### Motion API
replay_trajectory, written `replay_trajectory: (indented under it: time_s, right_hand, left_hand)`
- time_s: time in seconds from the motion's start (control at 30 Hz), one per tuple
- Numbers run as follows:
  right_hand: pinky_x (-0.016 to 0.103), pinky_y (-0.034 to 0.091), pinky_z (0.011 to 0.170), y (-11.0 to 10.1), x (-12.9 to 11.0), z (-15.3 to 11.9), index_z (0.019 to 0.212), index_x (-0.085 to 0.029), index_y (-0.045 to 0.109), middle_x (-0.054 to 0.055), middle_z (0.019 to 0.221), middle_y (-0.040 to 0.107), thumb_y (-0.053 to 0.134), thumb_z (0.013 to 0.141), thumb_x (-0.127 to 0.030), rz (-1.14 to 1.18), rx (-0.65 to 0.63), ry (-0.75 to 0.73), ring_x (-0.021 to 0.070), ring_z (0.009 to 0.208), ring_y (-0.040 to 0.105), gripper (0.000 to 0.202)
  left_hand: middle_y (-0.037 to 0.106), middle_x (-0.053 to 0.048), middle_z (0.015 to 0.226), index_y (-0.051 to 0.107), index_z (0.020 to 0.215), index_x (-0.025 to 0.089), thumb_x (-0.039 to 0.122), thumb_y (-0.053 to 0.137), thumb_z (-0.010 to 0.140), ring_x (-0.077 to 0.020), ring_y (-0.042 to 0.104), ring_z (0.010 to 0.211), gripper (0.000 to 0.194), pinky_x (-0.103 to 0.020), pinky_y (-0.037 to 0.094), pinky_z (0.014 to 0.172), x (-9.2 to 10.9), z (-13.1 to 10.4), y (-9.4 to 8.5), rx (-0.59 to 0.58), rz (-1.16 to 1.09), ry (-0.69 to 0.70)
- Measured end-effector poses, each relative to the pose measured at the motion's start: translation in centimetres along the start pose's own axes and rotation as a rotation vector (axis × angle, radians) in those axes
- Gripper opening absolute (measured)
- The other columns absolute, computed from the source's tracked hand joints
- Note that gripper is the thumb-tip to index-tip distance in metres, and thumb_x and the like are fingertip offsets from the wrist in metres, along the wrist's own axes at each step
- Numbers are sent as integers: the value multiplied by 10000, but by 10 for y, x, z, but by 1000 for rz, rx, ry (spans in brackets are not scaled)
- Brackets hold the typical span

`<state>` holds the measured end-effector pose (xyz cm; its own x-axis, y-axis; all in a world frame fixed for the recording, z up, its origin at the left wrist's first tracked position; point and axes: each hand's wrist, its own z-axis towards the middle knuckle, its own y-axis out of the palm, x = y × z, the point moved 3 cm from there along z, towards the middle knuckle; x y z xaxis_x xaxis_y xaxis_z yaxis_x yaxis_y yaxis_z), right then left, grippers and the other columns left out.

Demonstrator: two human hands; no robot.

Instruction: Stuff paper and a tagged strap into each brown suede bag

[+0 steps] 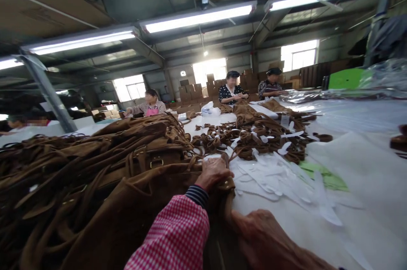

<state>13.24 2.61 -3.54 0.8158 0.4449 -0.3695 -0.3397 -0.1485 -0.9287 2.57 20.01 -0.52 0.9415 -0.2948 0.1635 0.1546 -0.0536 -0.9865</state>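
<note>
A brown suede-like bag [165,193] with a brass-coloured buckle lies in front of me, its near part in shadow. My left hand [213,172], below a pink checked sleeve with a striped cuff, is closed on the upper right edge of this bag. Lower down on the same side, my right hand [262,232] pinches the bag's edge with bent fingers. Its fingertips are partly hidden behind the edge. To the left a heap of similar brown bags [79,155] with loose straps spreads over the table.
Brown straps [254,138] lie tangled beyond my hands. White strips [270,176] and a green sheet [324,174] cover part of the white table [375,210]. Clear plastic [346,111] lies at the back right. Several people [232,90] sit across the table. A metal post [47,92] stands left.
</note>
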Motion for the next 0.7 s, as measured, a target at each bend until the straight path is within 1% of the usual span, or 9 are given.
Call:
replay_trajectory:
  time_s: [0.07,0.1,0.2,0.27,0.33,0.4,0.47,0.57,0.7]
  right_hand:
    - [314,460,706,-9,7,-7,1131,-201,675,102,961,764,598,803,-222,190,-57,116,290,873,708,337]
    - [338,493,816,-14,11,-12,1204,-216,667,110,1081,752,640,811,-292,329,-87,144,314,1010,688,401]
    - [380,414,1101,-23,21,-32,1439,-276,547,81,1441,594,716,800,-479,801,-167,77,334,1366,494,691]
    - [395,352,1170,-23,26,-44,1524,-285,459,52,1554,488,671,840,-527,1080,-186,-6,326,1459,391,756]
    - [410,327,1193,-19,26,-51,1574,-277,385,46,1598,431,631,874,-528,1259,-199,-29,316,1487,353,783]
    - [408,289,1216,-17,20,-55,1603,-279,323,42,1622,394,652,863,-518,1286,-227,18,305,1512,309,845]
    - [398,239,1238,-22,7,-56,1613,-278,300,40,1633,377,725,801,-500,1184,-271,83,302,1537,245,943]
    - [397,210,1243,-45,-12,-55,1597,-262,349,44,1622,399,765,740,-515,1035,-256,81,311,1550,196,985]
    - [419,304,1191,-82,-25,-58,1545,-247,453,60,1530,527,721,754,-598,949,-151,16,330,1511,301,906]
  left_hand:
    - [727,-90,856,717,710,202,451,729,697,-300,667,926,250,-391,451,838,-4,-1,8,22,-46,-4]
    - [728,-90,882,713,713,199,413,709,711,-294,663,939,215,-384,446,840,-8,-2,8,49,-77,-3]
    - [719,-89,954,699,752,184,343,644,748,-272,646,952,168,-358,432,816,-20,-7,2,170,-211,-11]
    - [706,-74,891,688,765,175,338,597,782,-238,637,864,187,-328,425,749,-29,-8,-5,249,-332,-21]
    - [675,-45,773,674,729,172,349,583,794,-203,609,754,210,-302,406,671,-34,-9,-12,308,-462,-15]
    - [635,-16,689,653,674,174,345,618,764,-178,577,688,196,-284,382,618,-35,-9,-20,358,-583,16]
    - [598,8,645,623,631,178,321,660,716,-158,549,649,171,-272,364,587,-34,-11,-33,419,-690,55]
    - [549,31,623,573,608,182,293,686,673,-135,504,619,172,-258,359,575,-37,-19,-61,559,-828,84]
    - [504,47,620,551,641,189,347,671,697,-113,447,582,207,-240,355,553,-65,-40,-107,796,-1061,79]
